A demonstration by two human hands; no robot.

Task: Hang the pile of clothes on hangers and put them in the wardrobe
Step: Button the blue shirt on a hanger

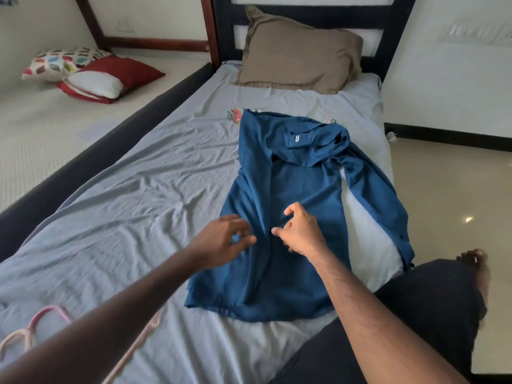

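Both hands, left hand [221,239] and right hand [300,231], hover loosely curled, holding nothing, over the blue shirt [293,217] on the bed [138,195], pink hangers [41,325] at seven o'clock.

Dark blue shirt [291,217], small white mark at its collar. Pale grey-blue bedsheet [138,203]. At 12 o'clock, taupe pillow [299,56] against black headboard [304,20]. At 10 o'clock, red cushion [122,70] and white cushion with multicoloured spots [55,62]. At 7 o'clock, pink hangers [41,325]. Floral fabric [235,113] edge beneath shirt collar.
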